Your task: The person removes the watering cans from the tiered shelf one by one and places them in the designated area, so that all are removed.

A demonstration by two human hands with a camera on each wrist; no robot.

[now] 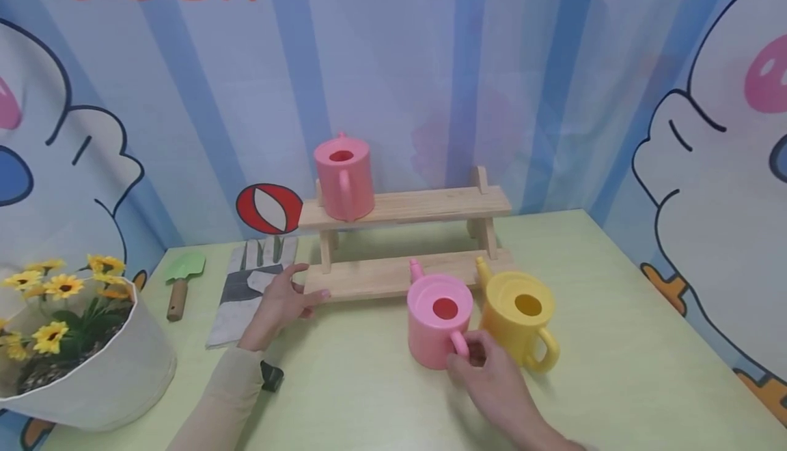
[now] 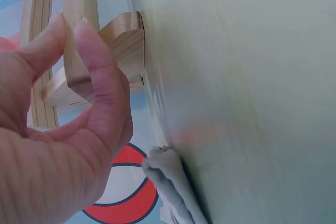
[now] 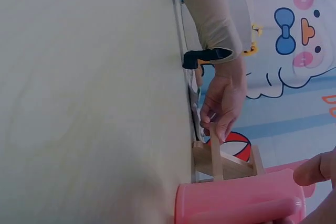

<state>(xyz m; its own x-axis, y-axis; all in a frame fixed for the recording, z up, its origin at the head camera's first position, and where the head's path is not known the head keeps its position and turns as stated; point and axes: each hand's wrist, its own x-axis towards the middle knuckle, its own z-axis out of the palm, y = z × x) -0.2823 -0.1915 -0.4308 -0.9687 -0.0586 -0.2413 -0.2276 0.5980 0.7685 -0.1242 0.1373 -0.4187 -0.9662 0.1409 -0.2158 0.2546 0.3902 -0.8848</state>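
The left hand [image 1: 283, 306] holds the left end of the lower shelf [image 1: 363, 280] in a nearly closed pinch, probably steadying the rack [image 1: 326, 253]. The rear pink can [image 1: 329, 188] stands on the upper shelf [image 1: 430, 206]. The front pink can [image 1: 429, 333] is held by its handle [image 1: 459, 344], pinched by the right hand [image 1: 494, 379], likely for control. The yellow can [image 1: 509, 318] stands just beside.

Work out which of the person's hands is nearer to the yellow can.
Right. The right hand is close beside the yellow can, holding a pink can; the left hand is farther off, at the left end of the shelf.
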